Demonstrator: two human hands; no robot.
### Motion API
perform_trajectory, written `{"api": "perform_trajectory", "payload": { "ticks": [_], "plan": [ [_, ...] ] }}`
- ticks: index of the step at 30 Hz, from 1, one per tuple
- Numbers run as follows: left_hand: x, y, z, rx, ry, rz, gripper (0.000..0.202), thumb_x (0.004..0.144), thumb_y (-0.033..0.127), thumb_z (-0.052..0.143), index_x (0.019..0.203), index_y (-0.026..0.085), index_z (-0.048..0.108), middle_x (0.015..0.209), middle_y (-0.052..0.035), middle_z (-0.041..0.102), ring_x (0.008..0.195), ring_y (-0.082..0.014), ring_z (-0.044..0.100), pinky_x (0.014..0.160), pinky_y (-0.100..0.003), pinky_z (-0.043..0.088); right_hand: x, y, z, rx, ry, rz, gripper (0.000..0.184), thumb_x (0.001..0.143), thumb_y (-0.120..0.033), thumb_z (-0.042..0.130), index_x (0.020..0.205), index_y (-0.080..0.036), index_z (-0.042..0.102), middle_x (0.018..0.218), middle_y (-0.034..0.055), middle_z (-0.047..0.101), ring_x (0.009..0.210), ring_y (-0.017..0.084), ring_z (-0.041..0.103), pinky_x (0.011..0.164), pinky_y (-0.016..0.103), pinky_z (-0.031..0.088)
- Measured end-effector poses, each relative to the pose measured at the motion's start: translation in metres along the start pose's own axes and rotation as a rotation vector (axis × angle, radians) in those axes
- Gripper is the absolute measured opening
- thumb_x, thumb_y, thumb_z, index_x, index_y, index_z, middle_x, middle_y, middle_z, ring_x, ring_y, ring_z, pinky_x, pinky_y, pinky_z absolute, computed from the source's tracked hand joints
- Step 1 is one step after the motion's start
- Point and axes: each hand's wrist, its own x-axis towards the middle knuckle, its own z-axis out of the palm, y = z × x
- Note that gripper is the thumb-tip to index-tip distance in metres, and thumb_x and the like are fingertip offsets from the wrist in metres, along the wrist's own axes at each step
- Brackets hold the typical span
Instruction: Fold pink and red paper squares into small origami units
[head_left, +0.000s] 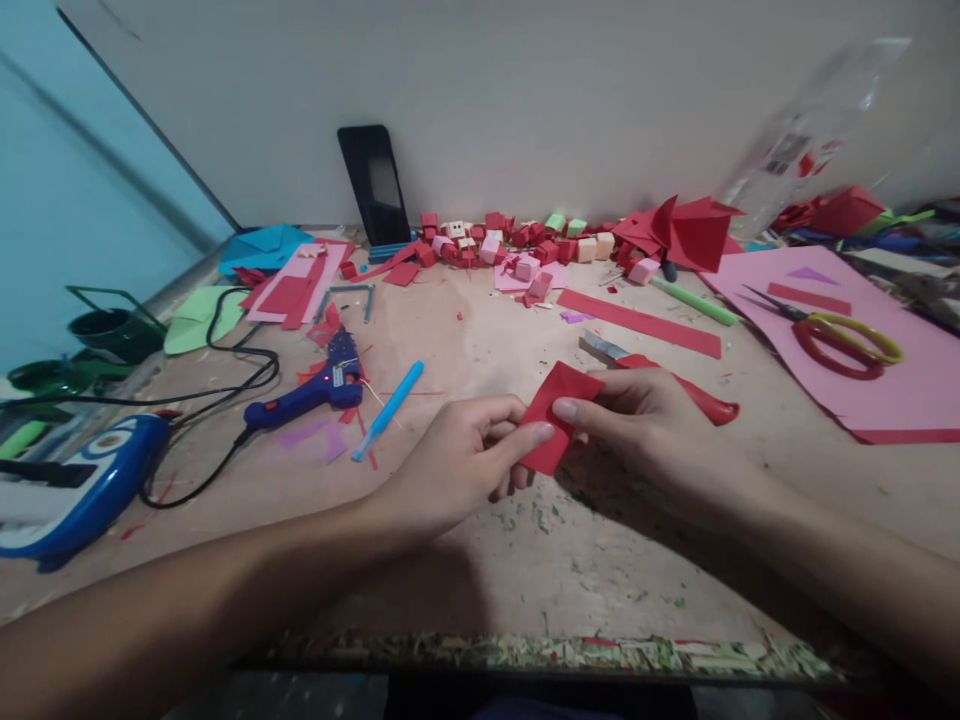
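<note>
- One black cord (238, 447) loops across the left side of the desk (465, 335), so a snag there could drag the blue glue gun (304, 398) along with it.
- That gun's nozzle sits among loose paper scraps. Can't tell if it's hot, but there's a tiny red light on the body, so I'd treat it like it bites.
- Next along, the light blue stick (397, 392) lies just beyond the left hand (480, 445); a careless swing left could send it rolling.
- Left hand is clamped on the red paper piece (555, 385), thumb on top. It's held up over the near middle of the desk, and squeezing too hard would probably crease it.
- Right hand (637, 410) is pinching the same piece from the other side, so uneven tugging might tear or skew it.
- Sketchiest bit imo: the red-handled cutter (709, 400) just past the right hand, grey blade pointing left. Reach far without looking and you could get nicked.
- Far right, scissors (847, 340) lie open-looking on the pink sheet (757, 285); yanking that sheet would shift them too.
</note>
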Motion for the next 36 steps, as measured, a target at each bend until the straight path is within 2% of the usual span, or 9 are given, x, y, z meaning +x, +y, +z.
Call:
{"api": "perform_trajectory", "payload": {
  "ticks": [11,18,26,32,36],
  "plan": [
    [0.0005,0.0003,-0.0010,-0.025,-0.009,0.015,0.029,0.099,0.034,0.056,0.077,0.017,0.060,0.058,0.0023,0.057,0.052,-0.0101,0.055,0.052,-0.021,0.043,-0.0003,-0.0040,0.0038,0.017,0.033,0.006,0.027,0.084,-0.042,0.082,0.072,-0.019,0.076,0.072,0.0051,0.078,0.071,0.022,0.074,0.065,0.030,0.057],
    [0.0004,-0.0026,-0.0016,-0.025,-0.027,0.018,0.029,0.100,0.036,0.055,0.080,0.017,0.060,0.060,0.0016,0.060,0.052,-0.0105,0.056,0.054,-0.022,0.046,-0.0008,-0.0046,0.0029,-0.082,0.115,0.012,0.029,0.080,-0.043,0.084,0.071,-0.016,0.076,0.069,0.0048,0.076,0.060,0.017,0.065,0.056,0.027,0.051],
    [0.0013,-0.0013,-0.0009,-0.041,-0.035,0.034,0.026,0.100,0.035,0.056,0.081,0.017,0.058,0.062,0.0040,0.057,0.052,-0.0086,0.054,0.051,-0.019,0.044,0.0010,-0.0039,0.0023,-0.169,0.146,-0.038,0.030,0.079,-0.042,0.082,0.069,-0.015,0.075,0.065,0.0035,0.070,0.057,0.015,0.059,0.051,0.025,0.046],
    [0.0003,-0.0008,0.0006,-0.117,-0.020,0.052,0.024,0.099,0.036,0.060,0.084,0.018,0.058,0.065,0.0034,0.061,0.053,-0.0088,0.057,0.048,-0.017,0.045,-0.0002,-0.0023,0.0033,-0.172,0.105,-0.027,0.032,0.083,-0.042,0.078,0.066,-0.016,0.071,0.061,0.0005,0.061,0.055,0.012,0.052,0.049,0.023,0.040],
    [0.0014,-0.0013,0.0004,-0.153,0.014,0.090,0.022,0.099,0.035,0.061,0.085,0.018,0.058,0.063,0.0040,0.061,0.052,-0.0091,0.057,0.048,-0.016,0.046,0.0002,-0.0011,0.0044,-0.130,0.027,-0.064,0.034,0.086,-0.042,0.077,0.064,-0.017,0.069,0.063,0.0009,0.061,0.058,0.012,0.052,0.053,0.024,0.041]
  ]
}}
